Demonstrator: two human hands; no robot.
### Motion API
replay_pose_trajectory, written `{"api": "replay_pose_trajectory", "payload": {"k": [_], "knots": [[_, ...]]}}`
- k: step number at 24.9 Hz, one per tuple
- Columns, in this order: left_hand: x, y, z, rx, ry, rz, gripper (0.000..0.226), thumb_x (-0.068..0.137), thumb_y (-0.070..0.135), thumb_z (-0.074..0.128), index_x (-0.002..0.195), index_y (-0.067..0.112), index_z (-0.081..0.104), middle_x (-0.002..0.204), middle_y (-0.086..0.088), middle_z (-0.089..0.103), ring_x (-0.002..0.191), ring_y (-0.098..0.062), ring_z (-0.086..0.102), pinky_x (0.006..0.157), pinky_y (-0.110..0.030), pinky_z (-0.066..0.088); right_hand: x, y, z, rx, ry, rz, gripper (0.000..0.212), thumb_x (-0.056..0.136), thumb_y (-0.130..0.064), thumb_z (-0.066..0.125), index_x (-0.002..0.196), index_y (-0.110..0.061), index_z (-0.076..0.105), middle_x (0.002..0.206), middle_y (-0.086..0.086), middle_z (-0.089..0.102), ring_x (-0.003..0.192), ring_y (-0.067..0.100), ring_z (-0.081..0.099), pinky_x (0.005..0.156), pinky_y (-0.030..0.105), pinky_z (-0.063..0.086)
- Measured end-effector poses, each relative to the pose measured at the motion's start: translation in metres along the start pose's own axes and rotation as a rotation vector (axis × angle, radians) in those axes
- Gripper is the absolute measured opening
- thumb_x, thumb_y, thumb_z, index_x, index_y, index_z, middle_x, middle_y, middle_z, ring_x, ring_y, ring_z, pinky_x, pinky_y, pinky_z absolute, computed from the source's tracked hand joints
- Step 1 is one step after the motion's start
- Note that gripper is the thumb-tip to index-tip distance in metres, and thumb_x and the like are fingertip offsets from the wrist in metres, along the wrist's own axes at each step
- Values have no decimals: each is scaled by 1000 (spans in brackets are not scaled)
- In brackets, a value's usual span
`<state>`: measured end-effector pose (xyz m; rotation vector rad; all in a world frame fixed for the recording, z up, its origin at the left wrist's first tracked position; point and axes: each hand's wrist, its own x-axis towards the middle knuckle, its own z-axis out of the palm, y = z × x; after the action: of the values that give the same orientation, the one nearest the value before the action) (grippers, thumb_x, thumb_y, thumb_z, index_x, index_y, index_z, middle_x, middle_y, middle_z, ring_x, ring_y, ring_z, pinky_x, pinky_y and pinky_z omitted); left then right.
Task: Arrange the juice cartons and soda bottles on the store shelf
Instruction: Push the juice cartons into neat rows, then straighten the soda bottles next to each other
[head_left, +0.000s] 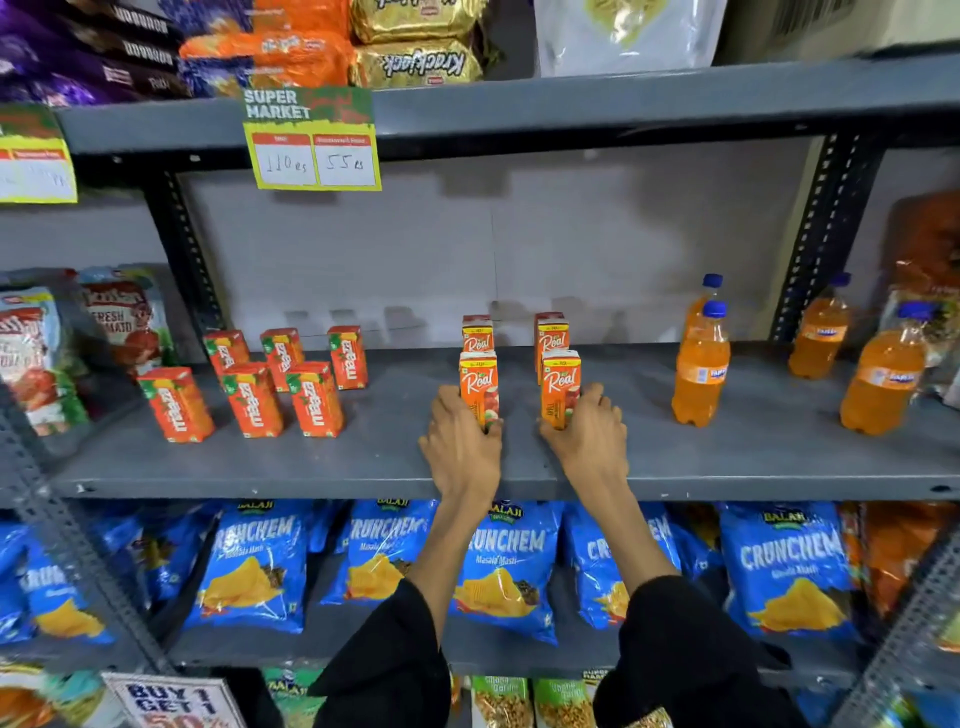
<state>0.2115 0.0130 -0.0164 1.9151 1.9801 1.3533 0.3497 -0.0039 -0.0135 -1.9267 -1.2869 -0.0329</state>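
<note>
On the grey middle shelf (363, 462) two front Real juice cartons stand upright. My left hand (460, 447) grips the left Real carton (478, 382) at its base. The right Real carton (561, 384) is held low down by my right hand (589, 439). Behind each stands another Real carton (477, 332), (551, 332). Several orange Maaza cartons (254, 397) stand in two rows to the left. Orange soda bottles with blue caps stand to the right: two close together (698, 369), one further back (821, 332), one at the front right (883, 384).
Tomato snack bags (36, 358) fill the shelf's left end, packets (930, 291) its right end. A price tag (311, 137) hangs from the shelf above, which holds biscuit packs. Blue Crunchem chip bags (509, 566) fill the shelf below. Slotted uprights (826, 234) frame the bay.
</note>
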Motion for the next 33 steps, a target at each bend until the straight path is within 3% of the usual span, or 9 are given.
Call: {"api": "replay_pose_trajectory", "payload": {"k": [15,19,22,25,27,30,33], "knots": [[-2,0,1,26,-36,11,65,84,40,77,129,11,41,123,-12,63,111,-33,66,90,-50,54,-3,1,0,-53,-26,-9,66,78,-50,74,118,-9,42,121,19,63,116,38,58,98,52,49],[-12,1,-5,-116,48,-29,81,77,44,82,138,11,39,130,-11,55,119,-31,60,93,-49,52,-6,12,-9,218,23,-50,67,77,-44,78,123,-11,42,120,15,61,111,31,60,91,47,53],[-41,18,-5,-485,203,65,41,85,31,78,115,20,54,104,1,59,89,-16,62,79,-37,54,-8,38,-35,483,188,-35,43,84,-30,74,118,-15,51,111,8,62,92,17,61,77,28,54],[-64,61,8,-728,-1,190,9,91,17,72,95,18,64,81,4,66,68,-9,59,64,-19,48,10,79,-69,533,373,-63,27,89,-18,66,113,-17,53,107,8,60,87,20,60,79,41,55],[-65,99,26,-830,-235,202,13,91,15,71,104,17,69,90,2,72,74,-5,64,66,-13,48,30,111,-91,487,359,-87,33,90,-22,66,119,-18,49,113,4,53,97,20,57,86,40,52],[-57,145,63,-845,-562,153,44,91,13,71,134,13,59,129,-4,67,112,-14,66,91,-20,53,55,151,-113,520,129,-74,53,89,-22,70,134,-15,42,128,7,47,116,20,51,89,20,46],[-45,166,97,-729,-685,111,60,92,13,71,146,13,45,146,-8,57,133,-23,55,110,-40,48,70,161,-124,633,-258,-35,61,90,-7,65,144,-8,37,136,8,52,120,16,53,84,12,49]]}}
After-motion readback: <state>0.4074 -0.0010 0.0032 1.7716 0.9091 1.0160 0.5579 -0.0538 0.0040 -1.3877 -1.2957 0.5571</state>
